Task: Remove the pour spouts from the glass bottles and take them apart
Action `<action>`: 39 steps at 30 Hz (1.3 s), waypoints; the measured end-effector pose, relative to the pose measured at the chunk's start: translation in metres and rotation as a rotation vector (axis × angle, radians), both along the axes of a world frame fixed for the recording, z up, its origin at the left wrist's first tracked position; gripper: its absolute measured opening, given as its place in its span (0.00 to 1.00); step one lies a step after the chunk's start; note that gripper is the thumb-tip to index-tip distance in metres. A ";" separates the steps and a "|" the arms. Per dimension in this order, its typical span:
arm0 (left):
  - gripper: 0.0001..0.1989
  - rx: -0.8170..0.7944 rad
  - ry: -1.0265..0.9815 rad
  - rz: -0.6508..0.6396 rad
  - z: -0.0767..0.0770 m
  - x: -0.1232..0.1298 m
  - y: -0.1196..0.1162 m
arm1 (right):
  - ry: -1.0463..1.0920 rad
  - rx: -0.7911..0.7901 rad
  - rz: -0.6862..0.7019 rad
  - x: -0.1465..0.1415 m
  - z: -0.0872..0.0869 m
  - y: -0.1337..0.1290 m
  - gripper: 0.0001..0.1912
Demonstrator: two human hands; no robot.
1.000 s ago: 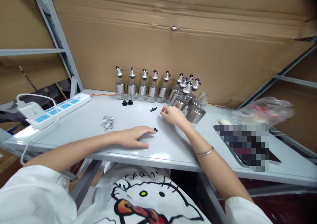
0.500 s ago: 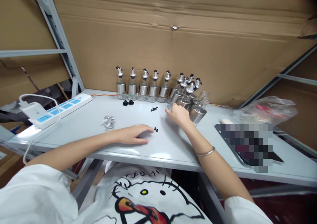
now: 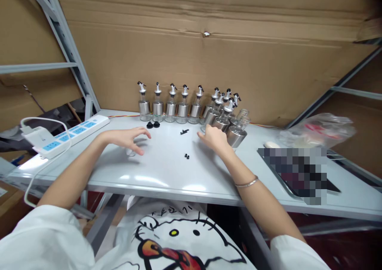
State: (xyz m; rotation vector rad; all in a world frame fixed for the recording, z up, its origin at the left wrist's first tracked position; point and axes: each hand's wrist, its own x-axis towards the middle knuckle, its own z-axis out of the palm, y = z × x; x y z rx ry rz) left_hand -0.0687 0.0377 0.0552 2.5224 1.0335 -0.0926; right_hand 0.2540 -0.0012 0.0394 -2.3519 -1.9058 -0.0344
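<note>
My left hand [image 3: 128, 138] is above the table's left part, fingers spread, with nothing in it; it hides most of a shiny metal piece [image 3: 130, 152]. My right hand [image 3: 215, 137] is at the front of the bottle group, its fingers curled, and whether they hold anything is hidden. Beside it stands a steel-banded glass bottle [image 3: 236, 135] without a spout. Several bottles with silver spouts [image 3: 182, 110] stand in a row behind. Two black stoppers [image 3: 153, 125], a small black lever [image 3: 184, 132] and two tiny black plugs [image 3: 186, 156] lie on the table.
A white power strip [image 3: 71, 136] with a plugged-in charger and cable lies at the left. At the right are a blurred-out dark flat object [image 3: 277, 172] and a clear plastic bag [image 3: 322, 130]. Cardboard [image 3: 179, 55] closes off the back.
My left hand has moved left and away from me, from beside the tiny plugs to over the metal piece. My right hand has stayed by the bottles.
</note>
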 end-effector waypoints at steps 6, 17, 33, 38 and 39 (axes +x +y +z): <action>0.37 -0.117 0.064 -0.087 -0.002 -0.024 0.015 | 0.024 0.010 0.074 -0.007 0.000 -0.005 0.28; 0.21 -0.125 -0.045 -0.068 -0.010 -0.019 0.018 | 0.104 -0.042 0.139 -0.010 0.000 -0.006 0.29; 0.21 0.194 -0.505 0.023 -0.022 0.028 -0.004 | 0.175 0.055 0.212 -0.016 -0.002 -0.009 0.25; 0.19 0.220 -0.809 0.056 -0.038 0.065 -0.034 | 0.428 0.139 0.350 -0.020 0.001 -0.012 0.15; 0.18 0.209 -0.832 0.039 -0.042 0.070 -0.038 | 0.517 0.131 0.400 -0.021 0.001 -0.012 0.13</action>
